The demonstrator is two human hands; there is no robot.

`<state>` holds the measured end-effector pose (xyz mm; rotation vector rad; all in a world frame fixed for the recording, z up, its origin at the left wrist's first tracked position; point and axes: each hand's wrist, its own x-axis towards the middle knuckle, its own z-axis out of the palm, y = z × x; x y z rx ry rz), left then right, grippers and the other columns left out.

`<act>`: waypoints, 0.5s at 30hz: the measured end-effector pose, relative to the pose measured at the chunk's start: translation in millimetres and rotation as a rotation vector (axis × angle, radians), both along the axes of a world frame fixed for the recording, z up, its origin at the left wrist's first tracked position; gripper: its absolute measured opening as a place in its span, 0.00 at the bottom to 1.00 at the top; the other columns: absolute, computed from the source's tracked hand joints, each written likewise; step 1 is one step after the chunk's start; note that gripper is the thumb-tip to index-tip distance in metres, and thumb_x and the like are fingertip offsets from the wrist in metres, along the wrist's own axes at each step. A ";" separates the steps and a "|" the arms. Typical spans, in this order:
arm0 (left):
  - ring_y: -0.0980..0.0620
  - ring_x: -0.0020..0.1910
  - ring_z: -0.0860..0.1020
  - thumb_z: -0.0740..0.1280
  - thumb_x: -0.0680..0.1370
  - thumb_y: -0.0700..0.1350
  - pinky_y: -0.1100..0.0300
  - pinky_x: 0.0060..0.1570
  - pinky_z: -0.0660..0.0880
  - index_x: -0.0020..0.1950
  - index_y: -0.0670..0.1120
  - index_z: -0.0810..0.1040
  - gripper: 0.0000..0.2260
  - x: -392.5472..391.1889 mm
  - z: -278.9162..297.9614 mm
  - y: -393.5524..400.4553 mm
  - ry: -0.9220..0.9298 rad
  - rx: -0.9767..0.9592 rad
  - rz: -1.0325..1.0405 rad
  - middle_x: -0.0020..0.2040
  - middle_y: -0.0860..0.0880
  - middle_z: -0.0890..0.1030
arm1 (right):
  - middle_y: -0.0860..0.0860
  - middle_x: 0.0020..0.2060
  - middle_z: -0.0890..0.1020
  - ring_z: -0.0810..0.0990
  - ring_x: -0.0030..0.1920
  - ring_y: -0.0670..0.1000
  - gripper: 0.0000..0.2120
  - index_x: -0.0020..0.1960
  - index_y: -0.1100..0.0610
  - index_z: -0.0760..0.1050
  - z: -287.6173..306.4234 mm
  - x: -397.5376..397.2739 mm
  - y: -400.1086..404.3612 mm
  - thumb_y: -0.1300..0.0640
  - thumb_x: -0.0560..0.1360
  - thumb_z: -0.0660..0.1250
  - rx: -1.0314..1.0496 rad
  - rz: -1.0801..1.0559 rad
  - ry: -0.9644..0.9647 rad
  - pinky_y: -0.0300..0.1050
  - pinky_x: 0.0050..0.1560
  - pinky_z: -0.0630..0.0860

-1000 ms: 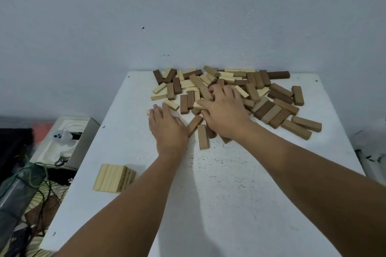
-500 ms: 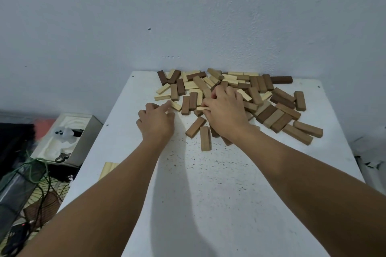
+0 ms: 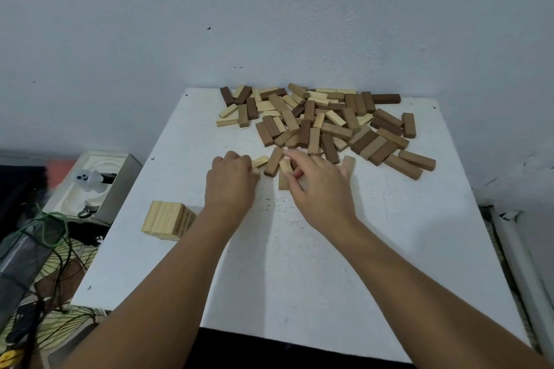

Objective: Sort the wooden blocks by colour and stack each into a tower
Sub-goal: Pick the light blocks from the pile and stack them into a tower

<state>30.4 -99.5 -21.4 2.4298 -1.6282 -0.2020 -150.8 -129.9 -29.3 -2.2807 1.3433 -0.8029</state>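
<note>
A heap of wooden blocks (image 3: 323, 123) in pale, mid-brown and dark brown lies at the far side of the white table (image 3: 299, 263). A low stack of pale blocks (image 3: 166, 220) stands near the table's left edge. My left hand (image 3: 230, 183) is curled at the heap's near edge and holds a pale block (image 3: 259, 161) that sticks out past its fingers. Just to the right, my right hand (image 3: 320, 189) pinches another pale block (image 3: 285, 165) between thumb and fingers. A mid-brown block (image 3: 273, 161) lies between the two hands.
The table stands against a pale wall (image 3: 269, 24). Left of it, lower down, are a shallow box with a small white figure (image 3: 90, 180), green cords (image 3: 45, 234) and other clutter. A white pipe (image 3: 521, 263) runs along the right side.
Both hands have drawn back from the heap toward me, each holding a pale block. The camera has tilted, so the pale stack at the left shows fully again.
</note>
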 end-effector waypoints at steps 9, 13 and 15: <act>0.48 0.45 0.73 0.71 0.80 0.52 0.56 0.38 0.64 0.43 0.45 0.77 0.12 -28.5 -2.5 72.3 0.098 -0.101 -0.082 0.43 0.51 0.74 | 0.40 0.41 0.79 0.77 0.47 0.45 0.12 0.62 0.41 0.77 -25.2 -50.9 44.9 0.45 0.79 0.67 0.139 -0.032 0.003 0.51 0.59 0.70; 0.51 0.42 0.72 0.74 0.76 0.58 0.57 0.38 0.68 0.40 0.49 0.70 0.18 -51.5 -12.4 88.6 0.225 -0.127 -0.131 0.40 0.52 0.72 | 0.40 0.43 0.74 0.75 0.49 0.46 0.13 0.61 0.44 0.79 -32.6 -59.6 54.0 0.43 0.79 0.67 0.139 -0.069 0.016 0.49 0.61 0.69; 0.53 0.43 0.74 0.74 0.76 0.60 0.57 0.40 0.72 0.44 0.50 0.72 0.17 -63.3 -16.4 91.6 0.298 -0.163 -0.134 0.42 0.53 0.74 | 0.41 0.45 0.73 0.75 0.50 0.47 0.14 0.61 0.45 0.80 -34.2 -62.0 59.9 0.42 0.78 0.67 0.122 -0.088 0.044 0.48 0.61 0.67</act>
